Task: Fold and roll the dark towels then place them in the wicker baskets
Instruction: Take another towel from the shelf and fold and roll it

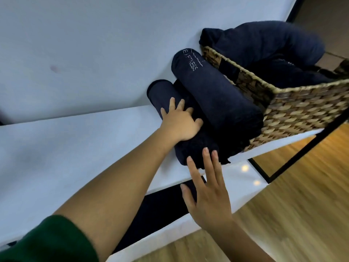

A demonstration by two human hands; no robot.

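Note:
A rolled dark towel [196,146] lies on the white shelf [75,148], its far end against the wall. My left hand [180,121] rests flat on top of this roll, fingers spread. Fingers straight, my right hand [206,188] touches the roll's near end with its fingertips. A second rolled dark towel [213,93], with white lettering near its far end, lies on top between the first roll and the wicker basket [294,110]. The basket stands at the right end of the shelf and holds more dark towels [264,48], heaped above its rim.
A white wall [94,44] rises behind the shelf. The shelf's front edge runs just below my right hand, with a black metal frame [294,157] under it. Wooden floor [292,214] lies below and to the right.

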